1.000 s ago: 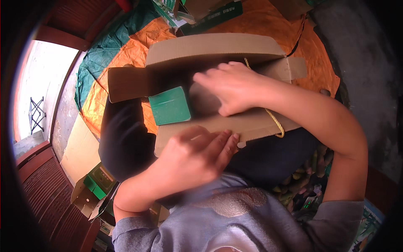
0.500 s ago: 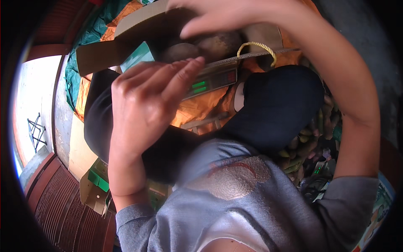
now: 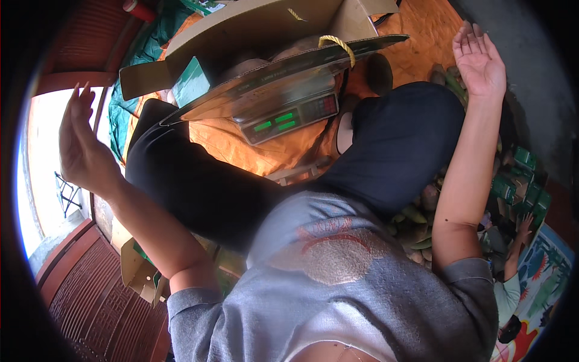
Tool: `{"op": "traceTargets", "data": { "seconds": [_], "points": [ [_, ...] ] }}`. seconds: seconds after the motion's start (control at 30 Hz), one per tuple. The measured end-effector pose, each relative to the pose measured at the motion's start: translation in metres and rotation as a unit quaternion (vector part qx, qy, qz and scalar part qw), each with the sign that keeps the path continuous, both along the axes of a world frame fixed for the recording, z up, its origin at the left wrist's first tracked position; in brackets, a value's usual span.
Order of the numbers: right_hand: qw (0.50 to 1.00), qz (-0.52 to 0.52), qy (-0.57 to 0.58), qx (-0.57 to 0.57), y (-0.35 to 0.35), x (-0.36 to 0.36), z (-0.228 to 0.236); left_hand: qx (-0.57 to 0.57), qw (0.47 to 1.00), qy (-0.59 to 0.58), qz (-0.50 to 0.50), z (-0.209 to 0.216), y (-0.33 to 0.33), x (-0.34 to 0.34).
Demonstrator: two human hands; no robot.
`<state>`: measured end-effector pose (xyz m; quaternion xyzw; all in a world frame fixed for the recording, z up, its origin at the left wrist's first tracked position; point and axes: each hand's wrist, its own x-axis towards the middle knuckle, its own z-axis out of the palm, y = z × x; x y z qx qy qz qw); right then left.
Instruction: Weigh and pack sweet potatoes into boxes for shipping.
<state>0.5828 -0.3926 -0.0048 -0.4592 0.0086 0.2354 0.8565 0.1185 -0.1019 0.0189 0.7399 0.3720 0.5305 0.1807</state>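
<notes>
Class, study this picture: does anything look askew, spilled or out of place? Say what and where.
The cardboard box sits tilted on the scale, its flap overhanging the green display. Green fruit lies loose on the floor by the person's knee. Both hands, left and right, are raised and empty.

Brown cardboard box (image 3: 241, 36), flaps open, atop digital scale (image 3: 286, 117).

The box (image 3: 259, 36) is matt brown cardboard with a dull, slightly rough face. The scale (image 3: 289, 117) under it has a smooth grey plastic front. Orange sheeting (image 3: 422, 36) looks like woven plastic, faintly glossy. The grey shirt (image 3: 338, 283) is soft knit cloth.
</notes>
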Motion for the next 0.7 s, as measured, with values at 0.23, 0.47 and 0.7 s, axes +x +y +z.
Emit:
{"op": "traceTargets", "data": {
  "seconds": [0.23,0.47,0.7],
  "points": [
    [0.989,-0.007,0.129,0.073,-0.019,-0.009,-0.041,-0.171,0.979,-0.092,0.067,-0.069,0.032,-0.065],
    [0.994,0.027,0.093,0.048,-0.009,-0.013,-0.039,-0.246,0.950,-0.181,0.068,-0.076,0.046,-0.080],
    [0.996,0.020,0.083,0.041,-0.005,-0.014,-0.036,-0.252,0.945,-0.198,0.062,-0.078,0.047,-0.086]
  ]
}}
